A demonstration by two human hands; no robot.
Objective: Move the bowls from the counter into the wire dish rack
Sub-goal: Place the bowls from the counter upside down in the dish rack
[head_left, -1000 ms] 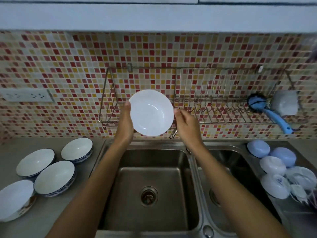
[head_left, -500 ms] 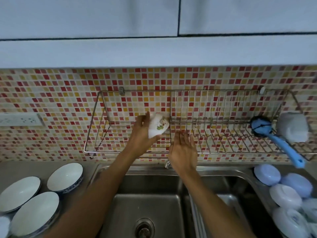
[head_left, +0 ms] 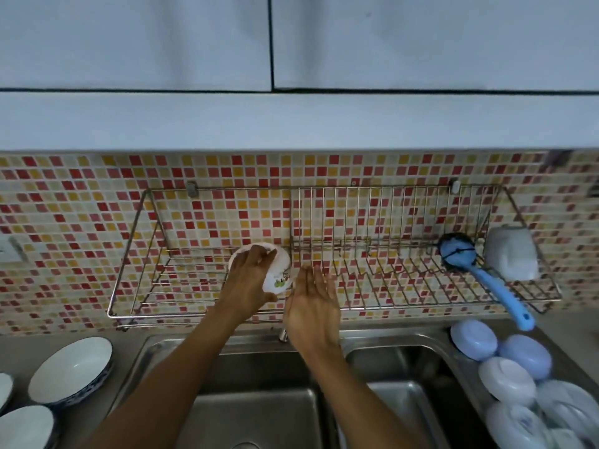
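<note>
My left hand [head_left: 248, 280] grips a white bowl with a small printed picture [head_left: 279, 272], turned mouth-down inside the left section of the wire dish rack [head_left: 168, 314] on the tiled wall. Whether the bowl rests on the rack's wires is hidden by my hand. Just to its right, my right hand [head_left: 312, 303] is open with fingers spread, palm near the bowl's side but holding nothing. On the counter at lower left stand white bowls with blue patterned outsides: one bowl [head_left: 69, 371], another bowl [head_left: 26, 427] below it, and a third bowl's edge [head_left: 5, 390].
A blue brush [head_left: 479, 270] and an upturned grey container [head_left: 510, 252] sit in the rack's right end. A double steel sink [head_left: 259, 413] lies below. Several upturned blue and white bowls [head_left: 505, 380] fill the right drainer. Cupboards hang above.
Both hands carried the white bowl up from over the sink into the rack. The bowl turned from facing me to mouth-down, the right hand let go, and the view tilted upward.
</note>
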